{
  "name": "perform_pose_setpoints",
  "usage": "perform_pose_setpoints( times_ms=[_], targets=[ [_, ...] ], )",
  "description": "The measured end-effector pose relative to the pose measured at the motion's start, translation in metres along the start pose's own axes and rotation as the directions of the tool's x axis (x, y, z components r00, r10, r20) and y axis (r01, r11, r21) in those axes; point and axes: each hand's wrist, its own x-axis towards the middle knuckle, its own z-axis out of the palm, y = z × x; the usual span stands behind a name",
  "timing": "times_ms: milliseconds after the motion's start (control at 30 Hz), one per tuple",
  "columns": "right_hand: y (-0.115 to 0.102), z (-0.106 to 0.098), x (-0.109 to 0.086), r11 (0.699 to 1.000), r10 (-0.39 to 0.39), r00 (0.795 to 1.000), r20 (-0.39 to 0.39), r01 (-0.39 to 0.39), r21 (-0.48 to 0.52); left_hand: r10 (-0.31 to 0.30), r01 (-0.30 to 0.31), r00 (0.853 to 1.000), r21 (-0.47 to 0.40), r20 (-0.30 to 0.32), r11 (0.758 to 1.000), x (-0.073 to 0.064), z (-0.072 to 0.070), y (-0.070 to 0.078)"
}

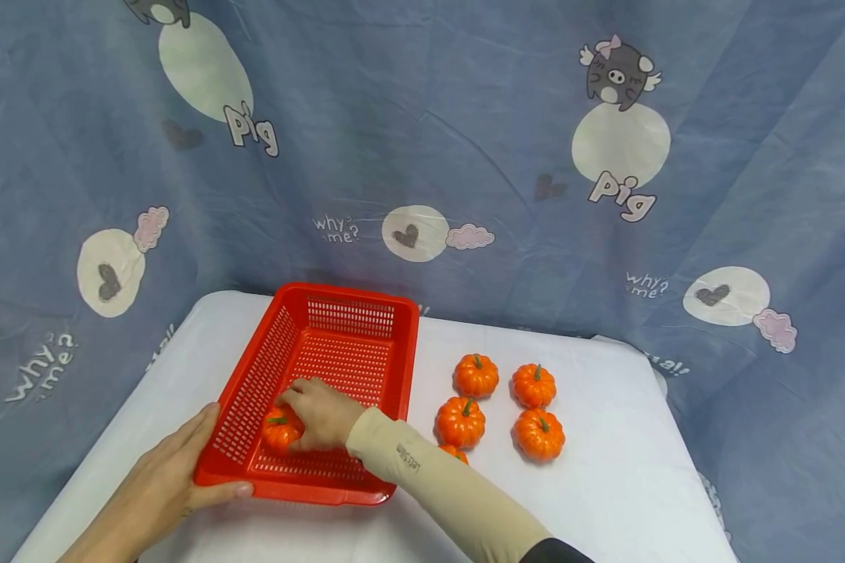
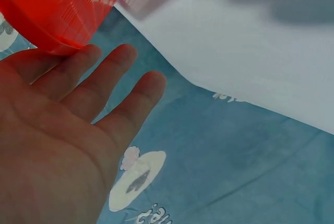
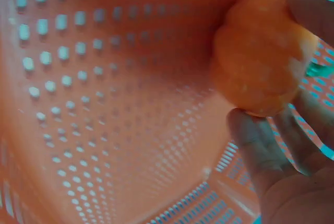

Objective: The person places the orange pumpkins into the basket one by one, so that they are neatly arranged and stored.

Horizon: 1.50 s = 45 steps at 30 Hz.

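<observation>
A small orange toy pumpkin (image 1: pixel 278 432) with a green stem is inside the red slotted plastic basket (image 1: pixel 303 494), near its left wall. My right hand (image 1: pixel 324 414) reaches over the basket's right side and grips this pumpkin. In the right wrist view the thumb and fingers stand around the pumpkin (image 3: pixel 261 51), close to the slotted wall. At the basket's near left corner is my left hand (image 1: pixel 165 477), its thumb along the front and its fingers along the left side. The left wrist view shows those fingers (image 2: pixel 112 78) fairly straight and spread, the upper ones against the rim.
Several more pumpkins (image 1: pixel 539 435) sit on the white table (image 1: pixel 620 469) right of the basket. One pumpkin (image 1: pixel 454 451) is partly hidden behind the right sleeve (image 1: pixel 451 493). A blue printed curtain (image 1: pixel 422 141) hangs behind the table and along its sides.
</observation>
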Motion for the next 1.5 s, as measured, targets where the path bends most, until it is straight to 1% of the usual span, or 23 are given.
perform_pose_setpoints(
  times_ms=[200,300,433,500,567,767,933,1000,1100,1233,1333,1500],
  targets=[
    [-0.002,0.006,0.003,1.000,-0.012,1.000,-0.011,0.012,-0.005,-0.013,0.013,1.000,0.018,0.011,1.000,-0.001,-0.002,0.000],
    [-0.005,0.006,0.004,1.000,-0.021,1.000,-0.008,0.021,-0.001,0.000,0.000,1.000,0.021,-0.008,1.000,-0.001,-0.001,-0.001],
    [-0.008,0.007,0.004,1.000,-0.011,1.000,0.006,0.011,0.001,0.033,-0.031,0.998,0.024,-0.046,0.999,-0.002,0.001,-0.001],
    [-0.009,0.007,0.004,1.000,0.000,1.000,0.013,0.000,0.003,0.038,-0.036,0.998,0.026,-0.049,0.999,-0.002,0.001,-0.001],
    [-0.009,0.007,0.003,1.000,0.008,1.000,0.019,-0.008,0.004,0.032,-0.031,0.998,0.028,-0.045,0.999,-0.002,0.001,-0.001],
    [-0.008,0.005,0.001,1.000,0.015,1.000,0.022,-0.015,0.006,-0.006,0.006,1.000,0.018,0.003,1.000,-0.001,0.000,0.001],
    [-0.007,0.004,0.000,1.000,0.016,1.000,0.021,-0.016,0.002,0.005,-0.005,1.000,0.009,-0.007,1.000,-0.001,0.000,0.001],
    [-0.007,0.002,-0.001,1.000,0.008,1.000,0.020,-0.008,0.017,0.010,-0.010,1.000,0.003,-0.012,1.000,-0.001,0.000,0.001],
    [-0.004,-0.002,-0.003,0.999,-0.007,1.000,0.026,0.005,0.053,0.014,-0.015,1.000,-0.008,-0.015,1.000,0.000,0.000,0.001],
    [0.000,-0.014,-0.011,0.993,-0.008,1.000,0.025,0.005,0.115,0.009,-0.009,1.000,-0.015,-0.013,1.000,0.000,0.000,0.000],
    [0.004,-0.025,-0.019,0.989,-0.004,1.000,-0.001,0.004,0.147,-0.005,0.005,1.000,-0.007,0.000,1.000,0.000,0.000,0.000],
    [0.012,-0.038,-0.035,0.987,-0.041,0.995,-0.088,0.054,0.149,-0.043,0.042,0.998,0.015,0.042,0.999,0.002,0.000,-0.001]
  ],
)
